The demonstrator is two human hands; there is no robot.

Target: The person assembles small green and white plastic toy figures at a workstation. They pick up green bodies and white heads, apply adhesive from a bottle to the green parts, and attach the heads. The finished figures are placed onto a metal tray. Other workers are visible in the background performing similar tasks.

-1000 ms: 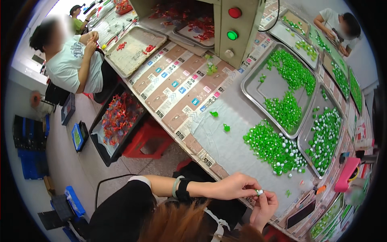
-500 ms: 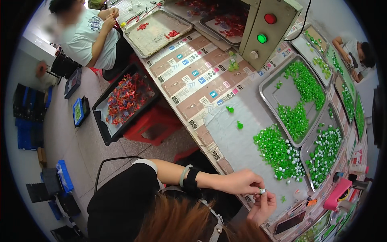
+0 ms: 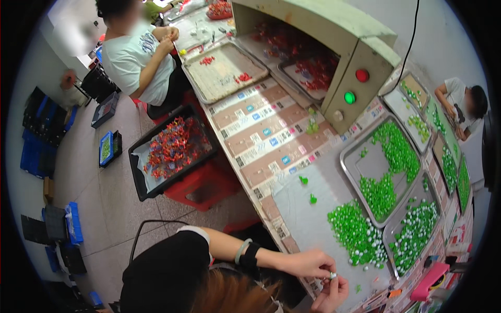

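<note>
My left hand (image 3: 309, 264), with a pale bangle and a black band at its wrist, reaches over the near edge of the table. Its fingertips are pinched at a small green-and-white plastic piece (image 3: 333, 275). From below, my right hand (image 3: 332, 296) meets it, thumb and fingers closed on the same piece. The fingers cover most of the piece. Just beyond my hands, a heap of small green pieces with white balls (image 3: 355, 235) lies on a pale sheet (image 3: 297, 208). Two loose green pieces (image 3: 313, 199) lie apart on that sheet.
Metal trays (image 3: 350, 169) of green pieces stand to the right. A grey-green machine (image 3: 344, 83) with lit buttons is at the back. A black crate of red pieces (image 3: 175, 148) sits on a red stool. Two other people work at the far left and far right.
The view has shifted, so the table and trays appear lower. My hands stay together at the small piece, both pinching it.
</note>
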